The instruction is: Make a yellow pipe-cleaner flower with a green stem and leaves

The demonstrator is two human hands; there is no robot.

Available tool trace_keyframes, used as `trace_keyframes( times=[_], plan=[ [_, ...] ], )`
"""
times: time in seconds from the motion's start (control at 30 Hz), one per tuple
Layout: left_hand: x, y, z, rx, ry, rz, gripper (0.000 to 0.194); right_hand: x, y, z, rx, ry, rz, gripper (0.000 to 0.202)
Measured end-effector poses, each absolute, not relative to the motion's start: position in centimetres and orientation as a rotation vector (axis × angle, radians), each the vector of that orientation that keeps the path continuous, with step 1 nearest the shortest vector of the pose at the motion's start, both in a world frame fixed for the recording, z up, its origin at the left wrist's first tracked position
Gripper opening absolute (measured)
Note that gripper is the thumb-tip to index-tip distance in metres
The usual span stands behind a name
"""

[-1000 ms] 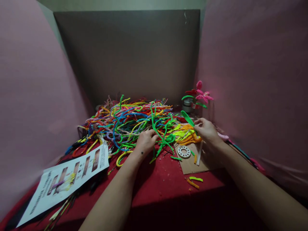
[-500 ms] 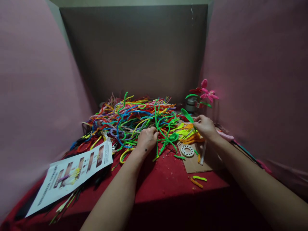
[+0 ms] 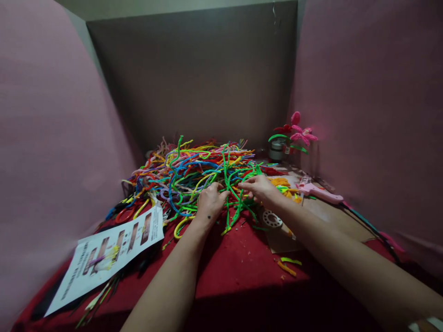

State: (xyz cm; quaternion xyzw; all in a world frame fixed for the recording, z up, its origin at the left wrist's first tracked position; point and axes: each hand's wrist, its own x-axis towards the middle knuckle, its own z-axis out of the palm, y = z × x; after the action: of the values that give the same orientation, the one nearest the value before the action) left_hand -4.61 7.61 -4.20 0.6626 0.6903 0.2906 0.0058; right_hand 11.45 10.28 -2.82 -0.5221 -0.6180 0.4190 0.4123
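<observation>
My left hand (image 3: pixel 212 203) is closed in a pinch on long green pipe cleaners (image 3: pixel 226 173) at the front of a tangled heap. Its thumb and fingertips meet where the stems cross. My right hand (image 3: pixel 263 190) is just to the right, fingertips close to the same green strands. From behind its knuckles pokes the tip of a green pipe-cleaner leaf (image 3: pixel 258 169), seemingly held in the fingers; the hand hides the rest. Behind both hands spreads the heap of many-coloured pipe cleaners (image 3: pixel 204 163).
A printed sheet (image 3: pixel 107 258) lies at left, near yellow-handled scissors (image 3: pixel 182 226). At right are a white ring with holes (image 3: pixel 272 219), cardboard (image 3: pixel 325 214), a pink glue gun (image 3: pixel 321 192) and orange pieces (image 3: pixel 278 181). Pink flowers (image 3: pixel 302 133) stand behind; pink walls flank the red cloth (image 3: pixel 235 272).
My right hand has moved left, from beside the cardboard to the green strands near my left hand, bringing the green leaf along. My left hand keeps its pinch in place.
</observation>
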Motion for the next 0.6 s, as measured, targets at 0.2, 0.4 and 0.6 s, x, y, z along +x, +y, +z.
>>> trace_keyframes(
  times=[0.2,0.4,0.6],
  plan=[
    [-4.5,7.5,-4.2,2.093,2.149,0.815,0.018,10.5,10.7,-3.7,-1.211,-1.377,1.137,0.013],
    [-4.0,6.6,-3.1,2.084,2.084,1.186,0.021,11.4,9.4,-3.1,-1.015,-1.205,1.151,0.015],
    [-4.0,6.5,-3.0,1.847,1.669,1.424,0.019,12.5,9.6,-2.6,-0.77,-1.034,1.22,0.018]
  ],
)
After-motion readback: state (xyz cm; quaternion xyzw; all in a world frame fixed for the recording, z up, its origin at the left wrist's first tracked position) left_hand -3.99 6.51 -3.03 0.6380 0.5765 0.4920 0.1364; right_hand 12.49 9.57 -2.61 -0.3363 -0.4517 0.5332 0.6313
